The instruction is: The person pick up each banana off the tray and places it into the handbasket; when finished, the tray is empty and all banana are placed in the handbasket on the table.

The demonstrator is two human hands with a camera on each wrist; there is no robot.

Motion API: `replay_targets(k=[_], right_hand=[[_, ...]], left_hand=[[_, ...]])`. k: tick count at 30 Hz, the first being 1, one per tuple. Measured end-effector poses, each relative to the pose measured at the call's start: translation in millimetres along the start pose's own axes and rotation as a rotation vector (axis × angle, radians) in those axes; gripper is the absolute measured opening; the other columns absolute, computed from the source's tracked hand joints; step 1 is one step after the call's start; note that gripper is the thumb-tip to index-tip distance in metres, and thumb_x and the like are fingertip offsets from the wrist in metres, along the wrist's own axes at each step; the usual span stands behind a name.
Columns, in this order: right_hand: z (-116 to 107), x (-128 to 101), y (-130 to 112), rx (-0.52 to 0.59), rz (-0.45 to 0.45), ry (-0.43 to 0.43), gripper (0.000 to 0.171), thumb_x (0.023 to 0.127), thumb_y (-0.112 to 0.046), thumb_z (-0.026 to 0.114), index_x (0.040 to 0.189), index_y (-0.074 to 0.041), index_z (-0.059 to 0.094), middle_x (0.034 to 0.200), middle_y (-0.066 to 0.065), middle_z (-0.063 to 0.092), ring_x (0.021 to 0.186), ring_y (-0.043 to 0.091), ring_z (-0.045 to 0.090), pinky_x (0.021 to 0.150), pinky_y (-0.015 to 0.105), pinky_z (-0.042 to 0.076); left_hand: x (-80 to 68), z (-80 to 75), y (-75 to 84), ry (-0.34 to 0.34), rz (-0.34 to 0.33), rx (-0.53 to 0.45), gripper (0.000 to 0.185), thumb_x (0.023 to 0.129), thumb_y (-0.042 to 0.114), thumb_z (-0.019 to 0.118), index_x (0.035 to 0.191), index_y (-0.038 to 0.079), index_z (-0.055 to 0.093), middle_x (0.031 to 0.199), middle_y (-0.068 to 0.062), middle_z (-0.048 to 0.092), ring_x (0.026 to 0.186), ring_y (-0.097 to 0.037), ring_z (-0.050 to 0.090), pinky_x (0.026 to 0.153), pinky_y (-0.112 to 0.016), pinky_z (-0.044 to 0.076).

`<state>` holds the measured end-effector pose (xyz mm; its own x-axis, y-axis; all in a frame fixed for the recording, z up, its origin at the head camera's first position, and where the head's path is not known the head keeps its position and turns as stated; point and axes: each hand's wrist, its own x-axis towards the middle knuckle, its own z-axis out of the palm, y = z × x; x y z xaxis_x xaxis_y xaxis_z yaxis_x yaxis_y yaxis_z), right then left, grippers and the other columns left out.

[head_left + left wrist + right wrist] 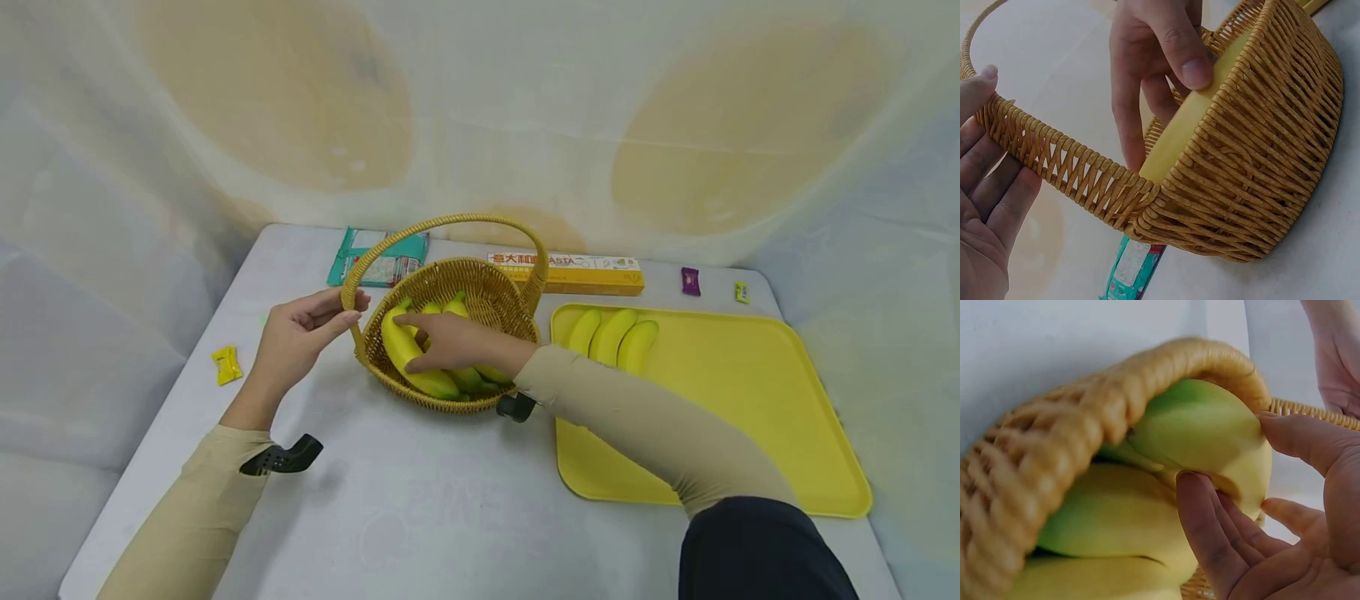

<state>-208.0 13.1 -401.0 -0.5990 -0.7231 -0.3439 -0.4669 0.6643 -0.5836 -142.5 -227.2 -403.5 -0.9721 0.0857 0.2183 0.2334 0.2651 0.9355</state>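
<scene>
A wicker basket (491, 292) with a tall arched handle (457, 218) stands mid-table, several bananas (456, 305) lying inside it. My left hand (298, 337) holds the left foot of the handle, thumb on one side and fingers on the other. Reaching in from the right, my right hand (465, 340) grips the leftmost banana (431, 382) by the basket's left wall. In the right wrist view, its thumb and fingers lie on opposite sides of that banana (1204, 425), whose green tip rests close under the woven rim.
Right of the basket lies a yellow tray (742, 400) with three bananas (611, 337) at its upper left. Behind stand a teal packet (384, 258) and a pasta box (585, 275). Small wrapped candies, yellow (227, 365), purple (690, 282) and green-yellow (742, 292), lie near the edges.
</scene>
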Motion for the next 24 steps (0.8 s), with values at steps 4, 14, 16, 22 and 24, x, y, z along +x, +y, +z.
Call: replay_targets(k=[4, 14, 16, 22, 24], right_hand=[[0, 1, -6, -0.021, 0.008, -0.022, 0.082, 0.095, -0.034, 0.074, 0.162, -0.021, 0.029, 0.136, 0.011, 0.063, 0.107, 0.016, 0.065, 0.085, 0.026, 0.054], [-1, 1, -10, -0.039, 0.007, -0.04, 0.082, 0.095, -0.035, 0.073, 0.162, -0.021, 0.028, 0.137, 0.011, 0.063, 0.117, 0.019, 0.063, 0.089, 0.028, 0.055], [-2, -1, -10, -0.039, 0.012, -0.039, 0.082, 0.095, -0.036, 0.073, 0.162, -0.021, 0.028, 0.137, 0.011, 0.063, 0.115, 0.019, 0.064, 0.089, 0.028, 0.055], [-2, -9, -5, 0.001, 0.016, -0.013, 0.08, 0.096, -0.037, 0.072, 0.161, -0.021, 0.03, 0.134, 0.01, 0.064, 0.102, 0.014, 0.065, 0.085, 0.027, 0.055], [-2, -15, -1, 0.015, 0.014, 0.003, 0.078, 0.096, -0.038, 0.071, 0.161, -0.021, 0.031, 0.135, 0.009, 0.063, 0.1, 0.013, 0.065, 0.085, 0.028, 0.055]], left_hand=[[-0.2, -0.4, 0.3, 0.002, -0.006, -0.002, 0.034, 0.098, 0.02, 0.07, 0.128, 0.004, 0.07, 0.119, -0.006, 0.074, 0.112, -0.009, 0.069, 0.096, -0.02, 0.053], [0.5, -0.7, 0.1, -0.002, -0.005, 0.005, 0.034, 0.099, 0.02, 0.07, 0.128, 0.004, 0.07, 0.119, -0.004, 0.074, 0.113, -0.009, 0.069, 0.096, -0.02, 0.053], [0.7, -0.9, -0.2, -0.002, -0.006, 0.003, 0.034, 0.099, 0.02, 0.07, 0.128, 0.004, 0.07, 0.119, -0.004, 0.074, 0.113, -0.009, 0.069, 0.096, -0.02, 0.053], [0.6, -0.8, -1.5, -0.002, -0.002, -0.01, 0.034, 0.099, 0.02, 0.07, 0.128, 0.003, 0.07, 0.12, -0.005, 0.074, 0.113, -0.009, 0.069, 0.097, -0.02, 0.053], [0.5, -0.3, -2.1, -0.001, 0.002, -0.012, 0.034, 0.098, 0.019, 0.07, 0.128, 0.003, 0.07, 0.12, -0.005, 0.074, 0.112, -0.01, 0.069, 0.096, -0.02, 0.053]])
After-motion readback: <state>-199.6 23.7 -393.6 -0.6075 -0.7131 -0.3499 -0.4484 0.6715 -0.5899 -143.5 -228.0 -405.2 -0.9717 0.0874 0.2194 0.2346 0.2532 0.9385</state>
